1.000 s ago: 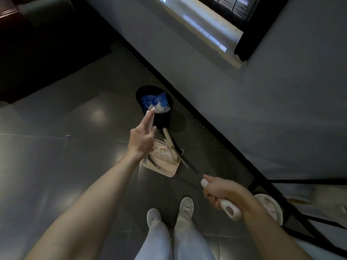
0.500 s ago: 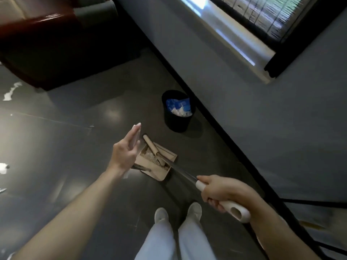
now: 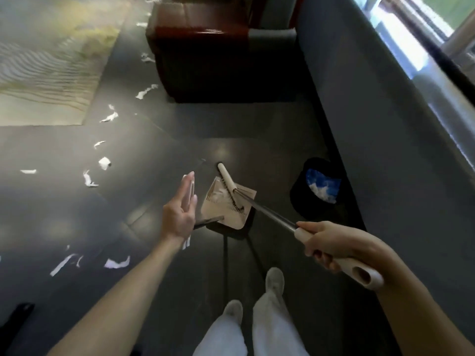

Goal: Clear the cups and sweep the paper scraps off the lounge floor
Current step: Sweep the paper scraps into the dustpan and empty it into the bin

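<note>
Head view: we are standing on the dark floor [image 3: 270, 140] and looking down past our two pale shoes [image 3: 275, 278]. Our right hand [image 3: 331, 242] is gripping the broom [image 3: 267, 214] by its pale grip, with the fingers curling tight around it. The shaft is running up and to the left, and the broom's head is resting in the dustpan [image 3: 228, 214].

Our left hand [image 3: 180, 214] is holding the dustpan's long handle. The four fingers are lying straight and pressed together, and the handle's pale top is sitting pinched between them and the thumb. The pan is sitting just beside that hand, near the middle of the floor; we cannot tell whether it is touching the floor. Something pale is showing inside it, too blurred for us to make out.

A black bin [image 3: 299, 199] is standing close to the floor's right edge, by the wall [image 3: 385, 124], and is holding blue and white waste. Paper scraps [image 3: 104, 163] are lying strewn over the left half of the floor. They are running in a loose line from the near left edge toward the far edge. That line is passing between the rug [image 3: 46, 73] in the far left corner and the dark red armchair [image 3: 218, 47].
</note>
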`<state>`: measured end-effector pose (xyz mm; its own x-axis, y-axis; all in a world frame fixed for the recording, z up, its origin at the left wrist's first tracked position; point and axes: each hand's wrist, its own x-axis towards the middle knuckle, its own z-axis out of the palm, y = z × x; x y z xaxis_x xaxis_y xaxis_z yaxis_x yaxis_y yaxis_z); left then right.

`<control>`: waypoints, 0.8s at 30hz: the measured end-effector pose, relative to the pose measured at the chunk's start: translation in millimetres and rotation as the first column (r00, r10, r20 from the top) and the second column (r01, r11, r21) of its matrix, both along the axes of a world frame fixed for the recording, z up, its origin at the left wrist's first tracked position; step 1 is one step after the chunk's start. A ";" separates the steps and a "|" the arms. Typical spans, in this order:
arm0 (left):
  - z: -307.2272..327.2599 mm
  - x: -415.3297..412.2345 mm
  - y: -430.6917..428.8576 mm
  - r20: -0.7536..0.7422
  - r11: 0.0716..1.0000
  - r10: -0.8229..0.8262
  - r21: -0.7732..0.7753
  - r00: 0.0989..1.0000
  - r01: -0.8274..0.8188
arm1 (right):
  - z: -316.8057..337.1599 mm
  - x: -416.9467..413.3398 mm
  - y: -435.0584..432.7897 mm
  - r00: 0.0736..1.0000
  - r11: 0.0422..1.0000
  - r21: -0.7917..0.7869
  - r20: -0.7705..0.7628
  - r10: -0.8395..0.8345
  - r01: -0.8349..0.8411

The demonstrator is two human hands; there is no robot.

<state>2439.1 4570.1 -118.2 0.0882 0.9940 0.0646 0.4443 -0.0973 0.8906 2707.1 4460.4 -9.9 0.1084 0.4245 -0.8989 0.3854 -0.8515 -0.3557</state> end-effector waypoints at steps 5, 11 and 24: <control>-11.3 -3.2 17.3 -0.036 0.985 0.148 0.100 0.988 -0.143 | -1.7 31.4 66.1 0.995 0.999 0.019 -0.088 0.041 -0.039; -17.3 20.3 42.8 0.004 0.952 0.296 0.075 0.955 -0.296 | -15.8 64.5 149.0 0.976 0.995 0.046 -0.195 0.098 -0.090; -14.7 12.0 167.2 -0.134 0.940 0.332 -0.027 0.934 -0.339 | -93.5 7.0 311.2 0.906 0.895 0.156 0.138 0.399 -0.418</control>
<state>2451.2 4737.2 -133.0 -0.2468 0.9687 0.0254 0.5517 0.1189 0.8255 2714.1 4771.5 -103.4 -0.0237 0.6023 -0.7979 0.7270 -0.5375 -0.4273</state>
